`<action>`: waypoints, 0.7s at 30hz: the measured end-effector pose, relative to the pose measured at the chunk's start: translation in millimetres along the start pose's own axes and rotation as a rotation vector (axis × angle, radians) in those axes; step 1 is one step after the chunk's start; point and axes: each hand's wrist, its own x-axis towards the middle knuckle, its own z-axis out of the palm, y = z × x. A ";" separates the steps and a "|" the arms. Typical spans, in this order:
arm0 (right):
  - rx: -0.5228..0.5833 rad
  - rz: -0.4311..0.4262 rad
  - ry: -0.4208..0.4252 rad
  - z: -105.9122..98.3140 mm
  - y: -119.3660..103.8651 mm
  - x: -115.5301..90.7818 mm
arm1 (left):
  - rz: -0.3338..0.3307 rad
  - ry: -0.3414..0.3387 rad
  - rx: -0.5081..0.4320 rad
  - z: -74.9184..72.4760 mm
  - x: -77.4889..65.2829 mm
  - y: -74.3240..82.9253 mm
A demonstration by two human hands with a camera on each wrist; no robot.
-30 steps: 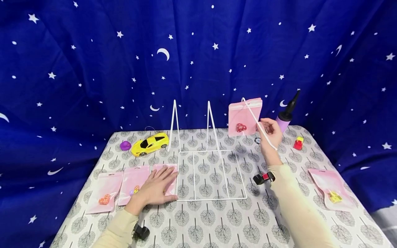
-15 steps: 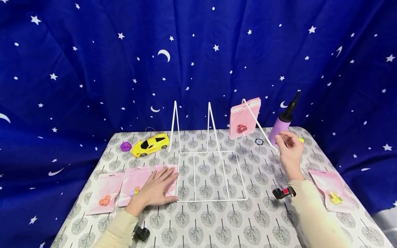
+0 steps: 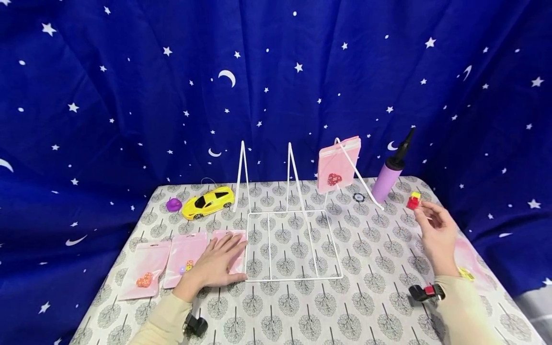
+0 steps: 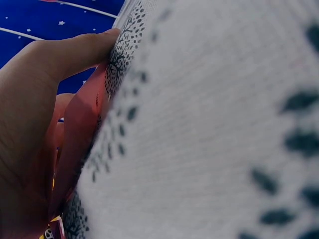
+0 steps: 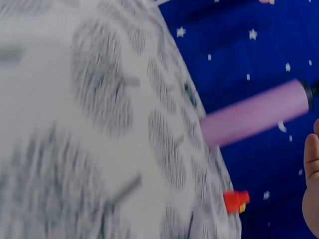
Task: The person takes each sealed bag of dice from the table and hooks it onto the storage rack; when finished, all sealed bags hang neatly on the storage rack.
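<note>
My left hand [image 3: 217, 261] lies with fingers spread over a pink zip bag [image 3: 237, 254], which it partly hides. In the left wrist view the thumb and fingers rest about the pink bag [image 4: 82, 127]. To the left lie two more pink zip bags, one with orange dice [image 3: 144, 280] and one with mixed dice [image 3: 189, 266]. My right hand [image 3: 437, 235] holds nothing, its fingers loosely bent over the right of the table, close to a small red and yellow toy [image 3: 413, 200]. Beneath that arm, another pink bag [image 3: 470, 258] with yellow pieces is partly covered.
A white wire rack [image 3: 293, 279] stands mid-table with upright prongs. Pink bags with red dice [image 3: 338, 165] hang on its right prong. Behind are a yellow toy car [image 3: 209, 202], a purple balloon-like object [image 3: 174, 205], a small round disc [image 3: 358, 197] and a purple hand pump [image 3: 386, 182].
My right hand has let go of the hanging pink bags and moved right and toward me, past the pump to beside the red and yellow toy. The left hand has stayed put.
</note>
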 end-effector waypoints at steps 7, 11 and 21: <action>-0.263 0.144 0.068 -46.1 3.3 0.9 | -0.009 -0.007 -0.012 0.5 0.5 -0.4; -0.436 0.220 0.047 -77.3 11.6 2.7 | -0.014 -0.012 -0.017 1.1 0.6 -1.5; -0.857 0.244 -0.167 -142.4 17.2 -1.1 | -0.005 0.003 -0.025 1.6 1.1 -0.8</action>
